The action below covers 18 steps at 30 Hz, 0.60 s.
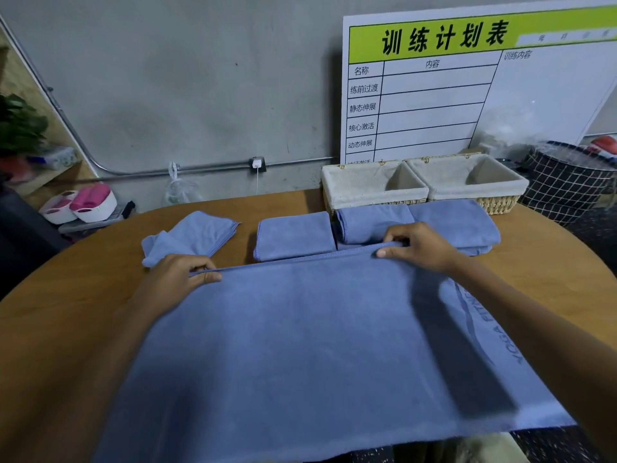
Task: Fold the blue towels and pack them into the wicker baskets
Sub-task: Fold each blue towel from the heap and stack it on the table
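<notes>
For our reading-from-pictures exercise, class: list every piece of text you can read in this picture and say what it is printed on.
"训练计划表": green header of the white wall board.
"名称", "内容", "训练内容": the board's column headings.
"练前过渡", "静态伸展", "核心激活", "动态伸展": its row labels; the lowest row is cut off by the lined wicker baskets.
Small grey text at the header's right: too blurred.
"YOGA FITNE...": large blue towel, partly hidden by the right arm.

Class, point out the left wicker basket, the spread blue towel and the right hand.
left wicker basket (354,188): head view, front liner wall.
spread blue towel (300,329): head view, middle of cloth.
right hand (417,245): head view, back of hand.
</notes>
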Each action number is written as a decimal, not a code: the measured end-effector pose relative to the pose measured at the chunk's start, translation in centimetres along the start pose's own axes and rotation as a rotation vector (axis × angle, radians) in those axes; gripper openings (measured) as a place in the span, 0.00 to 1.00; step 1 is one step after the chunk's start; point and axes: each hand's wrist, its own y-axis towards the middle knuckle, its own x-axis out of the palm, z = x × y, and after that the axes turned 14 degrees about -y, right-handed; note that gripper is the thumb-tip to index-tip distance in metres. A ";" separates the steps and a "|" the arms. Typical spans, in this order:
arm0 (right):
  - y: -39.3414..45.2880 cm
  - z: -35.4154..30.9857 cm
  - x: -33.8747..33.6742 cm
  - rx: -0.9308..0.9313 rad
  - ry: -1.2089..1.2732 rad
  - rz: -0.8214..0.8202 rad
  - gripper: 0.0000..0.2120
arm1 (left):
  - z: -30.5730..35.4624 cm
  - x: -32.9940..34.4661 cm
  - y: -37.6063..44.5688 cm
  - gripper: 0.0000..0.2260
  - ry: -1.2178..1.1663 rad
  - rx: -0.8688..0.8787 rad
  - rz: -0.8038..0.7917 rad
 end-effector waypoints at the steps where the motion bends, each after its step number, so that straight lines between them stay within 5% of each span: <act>1: 0.2 0.2 -0.4 -0.002 -0.025 0.023 0.15 | -0.1 -0.3 0.2 0.05 0.003 -0.029 0.023; 14: 0.3 4.0 -3.2 0.028 -0.163 0.203 0.24 | -0.8 -2.0 0.9 0.07 0.077 -0.027 0.116; 18: 0.4 3.9 -3.5 -0.007 -0.160 0.195 0.16 | -0.9 -2.2 1.7 0.06 0.151 0.011 0.129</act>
